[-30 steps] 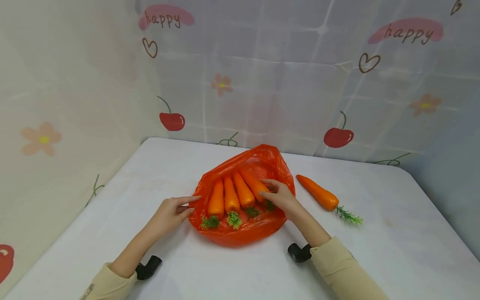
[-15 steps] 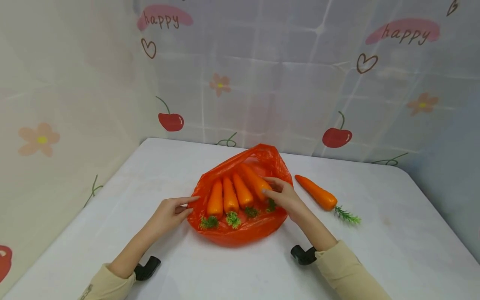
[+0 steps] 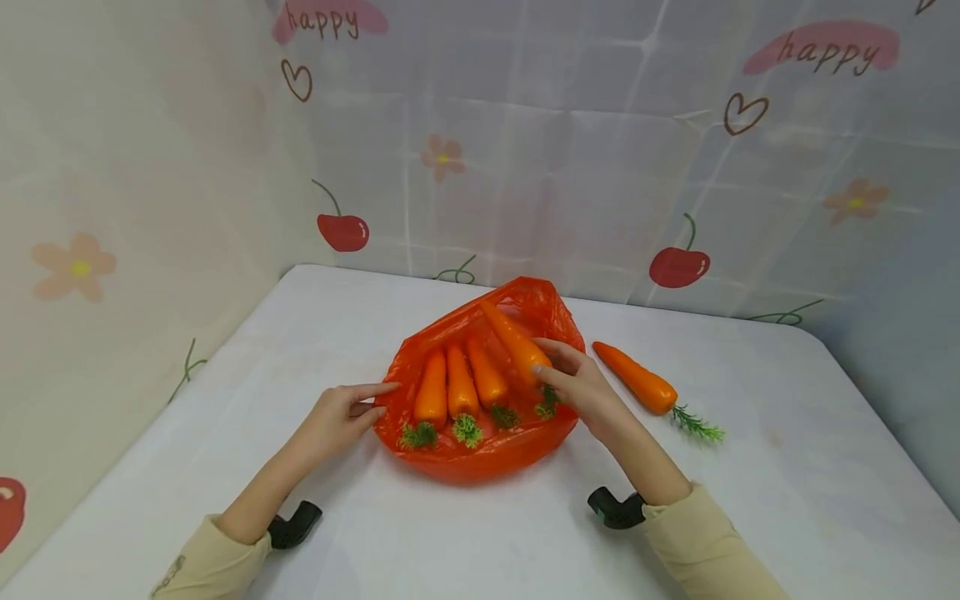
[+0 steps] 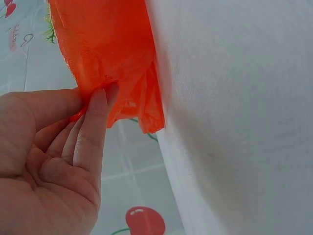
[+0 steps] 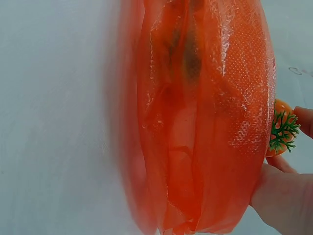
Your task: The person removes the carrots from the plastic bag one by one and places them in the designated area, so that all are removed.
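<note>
A red plastic bag (image 3: 468, 468) lies on the table with its mouth gaping upward. Three orange carrots (image 3: 431, 392) with green leafy tops rest side by side inside. My left hand (image 3: 336, 423) pinches the bag's left rim; in the left wrist view, thumb and fingers grip the thin plastic (image 4: 105, 44). At the bag's right side my right hand (image 3: 588, 385) holds another carrot (image 3: 516, 337) by its thick end, tilted with its tip toward the back. In the right wrist view the bag hides most of that carrot, leaving its leafy top (image 5: 284, 129) showing.
One loose carrot (image 3: 637, 379) lies on the white table (image 3: 450, 542) to the right of the bag, green top toward the front right. A patterned curtain (image 3: 525, 183) stands behind the table. Black wrist mounts (image 3: 295, 525) sit below both forearms.
The carrot in my right hand has risen off the others and shifted slightly right. My left hand stays at the bag's left rim. The head view has tipped slightly down.
</note>
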The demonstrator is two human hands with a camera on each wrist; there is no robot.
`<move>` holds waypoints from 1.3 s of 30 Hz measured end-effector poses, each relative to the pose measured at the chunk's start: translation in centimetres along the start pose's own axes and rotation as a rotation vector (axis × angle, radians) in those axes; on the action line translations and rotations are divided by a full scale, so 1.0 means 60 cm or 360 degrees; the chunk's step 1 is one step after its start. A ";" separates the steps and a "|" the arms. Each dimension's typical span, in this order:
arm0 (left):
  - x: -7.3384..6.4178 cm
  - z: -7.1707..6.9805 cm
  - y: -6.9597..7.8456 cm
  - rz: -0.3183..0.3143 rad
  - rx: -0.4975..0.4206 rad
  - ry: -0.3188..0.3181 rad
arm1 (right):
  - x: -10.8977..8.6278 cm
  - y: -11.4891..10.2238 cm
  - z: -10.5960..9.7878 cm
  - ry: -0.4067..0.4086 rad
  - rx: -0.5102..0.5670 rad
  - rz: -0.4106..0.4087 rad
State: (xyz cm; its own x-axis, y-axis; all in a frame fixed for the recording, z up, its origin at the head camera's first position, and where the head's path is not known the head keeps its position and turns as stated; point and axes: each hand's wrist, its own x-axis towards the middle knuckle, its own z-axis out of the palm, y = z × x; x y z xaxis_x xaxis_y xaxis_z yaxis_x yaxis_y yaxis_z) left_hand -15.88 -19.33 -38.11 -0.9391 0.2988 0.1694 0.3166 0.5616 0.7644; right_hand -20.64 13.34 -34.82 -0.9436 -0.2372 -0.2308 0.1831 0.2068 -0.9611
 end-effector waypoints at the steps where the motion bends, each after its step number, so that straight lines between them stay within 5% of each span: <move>1: 0.000 0.000 0.000 0.0001 0.0003 -0.0004 | -0.002 0.000 0.000 -0.0003 0.0019 -0.0005; 11: 0.003 0.000 -0.003 0.0028 0.0005 -0.0007 | -0.019 -0.010 -0.015 -0.0050 0.0178 -0.0062; 24: 0.003 -0.002 -0.001 0.0001 0.0028 -0.0023 | -0.028 -0.025 -0.016 -0.0030 0.0695 -0.0304; 39: 0.002 -0.004 -0.005 0.0007 0.0042 -0.0033 | -0.037 -0.018 -0.059 0.0013 0.0545 -0.0379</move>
State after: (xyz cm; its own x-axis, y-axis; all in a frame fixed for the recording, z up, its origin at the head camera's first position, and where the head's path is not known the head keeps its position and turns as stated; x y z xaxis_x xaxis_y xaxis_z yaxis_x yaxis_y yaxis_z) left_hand -16.12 -19.63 -38.18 -0.9350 0.3168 0.1596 0.3241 0.5803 0.7472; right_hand -19.70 17.03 -32.71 -0.9725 -0.2327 0.0038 0.0395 -0.1809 -0.9827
